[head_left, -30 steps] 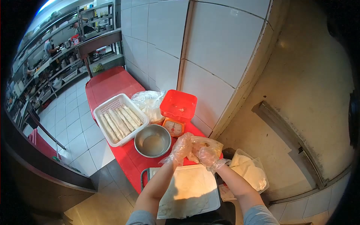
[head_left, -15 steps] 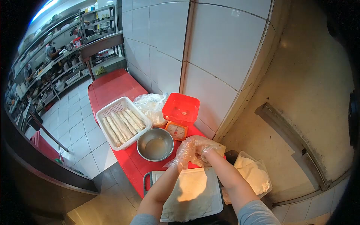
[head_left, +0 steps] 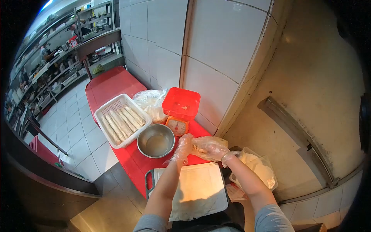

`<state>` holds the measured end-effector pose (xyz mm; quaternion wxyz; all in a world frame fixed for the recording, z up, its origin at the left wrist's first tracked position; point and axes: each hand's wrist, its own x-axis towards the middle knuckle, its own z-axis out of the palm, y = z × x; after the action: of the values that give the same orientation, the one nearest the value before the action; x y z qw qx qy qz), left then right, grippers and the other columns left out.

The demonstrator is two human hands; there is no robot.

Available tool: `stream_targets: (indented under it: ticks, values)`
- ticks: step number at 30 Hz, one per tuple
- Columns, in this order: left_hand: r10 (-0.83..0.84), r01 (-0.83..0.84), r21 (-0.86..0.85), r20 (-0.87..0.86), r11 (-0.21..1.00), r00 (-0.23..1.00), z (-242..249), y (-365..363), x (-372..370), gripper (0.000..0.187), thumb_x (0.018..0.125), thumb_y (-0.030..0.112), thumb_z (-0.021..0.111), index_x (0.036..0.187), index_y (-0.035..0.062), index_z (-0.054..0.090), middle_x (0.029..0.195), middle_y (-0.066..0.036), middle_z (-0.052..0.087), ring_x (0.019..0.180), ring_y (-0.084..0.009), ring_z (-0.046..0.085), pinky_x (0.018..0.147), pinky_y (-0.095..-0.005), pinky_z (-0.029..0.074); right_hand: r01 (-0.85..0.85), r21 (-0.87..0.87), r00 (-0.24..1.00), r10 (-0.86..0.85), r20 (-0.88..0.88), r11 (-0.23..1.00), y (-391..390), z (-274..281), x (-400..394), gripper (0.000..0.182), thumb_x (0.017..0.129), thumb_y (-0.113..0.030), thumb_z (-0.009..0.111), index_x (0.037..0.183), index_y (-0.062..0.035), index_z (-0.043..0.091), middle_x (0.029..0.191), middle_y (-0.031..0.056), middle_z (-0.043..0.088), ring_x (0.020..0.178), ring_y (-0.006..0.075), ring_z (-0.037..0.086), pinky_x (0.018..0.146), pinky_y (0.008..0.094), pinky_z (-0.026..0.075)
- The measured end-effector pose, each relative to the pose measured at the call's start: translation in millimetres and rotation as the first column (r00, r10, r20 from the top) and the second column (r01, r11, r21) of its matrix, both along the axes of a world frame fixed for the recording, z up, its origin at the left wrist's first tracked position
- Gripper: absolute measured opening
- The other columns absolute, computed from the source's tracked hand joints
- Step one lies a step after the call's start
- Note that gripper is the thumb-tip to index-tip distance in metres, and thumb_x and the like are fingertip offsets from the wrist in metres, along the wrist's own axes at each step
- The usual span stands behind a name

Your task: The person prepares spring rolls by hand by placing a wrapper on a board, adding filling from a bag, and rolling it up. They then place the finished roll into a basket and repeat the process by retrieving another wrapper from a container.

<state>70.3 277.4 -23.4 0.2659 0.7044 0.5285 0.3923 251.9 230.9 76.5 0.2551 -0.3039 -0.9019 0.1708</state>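
My left hand (head_left: 184, 144), in a clear plastic glove, grips the left edge of a clear plastic bag (head_left: 201, 153) that holds some pale orange-brown filling. My right hand (head_left: 221, 150), also gloved, reaches into the bag from the right; its fingers are hidden by plastic. Directly in front of me lies a white cutting board (head_left: 206, 181) with a grey handle and what looks like a thin pale wrapper sheet on it. Left of the bag stands a steel bowl (head_left: 155, 141) with a little cloudy liquid.
Behind the bowl are a white basket (head_left: 143, 125) of long pale rolls (head_left: 123, 121), a knotted plastic bag (head_left: 151, 103) and an orange scale (head_left: 177, 126) topped by a red tray (head_left: 181, 102). A container of pale sheets (head_left: 257, 168) sits right. Tiled wall stands behind; people work far left.
My hands, together at the bag before, have moved apart, left hand to its left edge and right hand rightward. The bag lies flatter, and the view has shifted slightly.
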Motion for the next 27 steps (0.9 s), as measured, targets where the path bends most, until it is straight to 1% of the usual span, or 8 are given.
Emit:
stream_targets:
  ticks: [4,7,11,14,18,21,23,27]
  values:
    - [0.039,-0.043,-0.196,-0.022,0.980,0.999,15.0,-8.5,-5.0,0.023,0.081,0.002,0.067,0.104,0.0007,0.068,0.095,-0.020,0.067,0.092,-0.0365,0.067,0.080,-0.0430,0.054,-0.173,-0.009,0.984,0.173,-0.049,0.985,-2.5,31.5,6.8,0.043,0.080,-0.002,0.066,0.123,-0.0063,0.064,0.125,0.0164,0.064,0.114,0.0291,0.062,0.099,0.0360,0.049]
    - [0.157,-0.169,0.037,0.220,0.985,0.963,42.3,-39.0,-4.0,0.023,0.082,0.002,0.065,0.104,0.0048,0.067,0.096,-0.019,0.064,0.095,-0.0381,0.063,0.085,-0.0446,0.052,0.100,-0.473,0.951,-0.224,-0.213,0.875,2.1,4.8,23.1,0.029,0.081,-0.002,0.065,0.109,-0.0026,0.069,0.116,0.0158,0.068,0.106,0.0299,0.065,0.095,0.0369,0.050]
    - [-0.129,0.209,0.440,-0.205,0.873,0.970,63.2,-58.2,-26.3,0.014,0.088,0.010,0.062,0.101,0.0034,0.063,0.093,-0.014,0.061,0.091,-0.0327,0.061,0.082,-0.0421,0.050,0.270,0.008,0.960,-0.270,0.069,0.963,3.6,3.1,2.3,0.015,0.084,-0.010,0.065,0.095,-0.0023,0.071,0.101,0.0157,0.070,0.096,0.0334,0.065,0.090,0.0419,0.049]
    - [-0.207,0.542,-0.067,0.879,0.838,0.429,41.0,-64.6,-10.8,0.017,0.094,0.019,0.057,0.096,0.0026,0.063,0.088,-0.008,0.059,0.084,-0.0240,0.060,0.076,-0.0378,0.049,0.383,0.103,0.891,-0.397,0.219,0.918,1.5,-27.4,-23.6,0.014,0.083,-0.016,0.065,0.086,-0.0038,0.070,0.084,0.0177,0.068,0.079,0.0357,0.065,0.075,0.0462,0.052]
    - [-0.009,0.515,-0.189,0.934,0.836,0.358,-33.5,-31.0,-13.5,0.021,0.100,0.022,0.050,0.096,0.0061,0.062,0.091,-0.004,0.060,0.082,-0.0145,0.057,0.071,-0.0312,0.048,0.434,-0.096,0.866,-0.444,-0.231,0.896,38.3,-172.8,-22.5,0.018,0.082,-0.020,0.065,0.082,-0.0033,0.070,0.079,0.0182,0.067,0.073,0.0352,0.065,0.071,0.0476,0.052]
    - [-0.086,0.299,-0.119,0.800,0.947,0.594,-12.3,-42.0,-7.2,0.009,0.094,0.010,0.057,0.100,0.0044,0.061,0.093,-0.004,0.061,0.086,-0.0162,0.059,0.074,-0.0329,0.049,0.340,-0.230,0.847,-0.403,-0.346,0.912,44.3,-184.1,-26.4,0.017,0.083,-0.018,0.063,0.082,-0.0023,0.070,0.079,0.0167,0.068,0.075,0.0310,0.066,0.071,0.0453,0.053]
    - [-0.083,0.058,0.082,0.357,0.995,0.931,-3.6,-50.0,-13.8,0.016,0.088,0.000,0.059,0.104,0.0026,0.060,0.095,-0.005,0.061,0.091,-0.0180,0.060,0.078,-0.0348,0.051,0.316,0.206,0.936,-0.339,0.091,0.926,16.6,-80.6,-23.8,0.016,0.086,-0.015,0.062,0.083,-0.0020,0.071,0.078,0.0145,0.068,0.078,0.0257,0.068,0.071,0.0418,0.054]
    - [-0.084,0.084,0.014,0.015,0.996,0.996,1.8,-43.3,-19.4,0.035,0.080,-0.013,0.059,0.113,-0.0013,0.059,0.108,-0.010,0.063,0.109,-0.0254,0.061,0.092,-0.0385,0.051,0.260,-0.618,0.816,-0.511,-0.270,0.742,2.3,-13.6,-7.9,0.017,0.089,-0.009,0.062,0.103,-0.0006,0.067,0.089,0.0097,0.067,0.088,0.0217,0.069,0.075,0.0359,0.057]
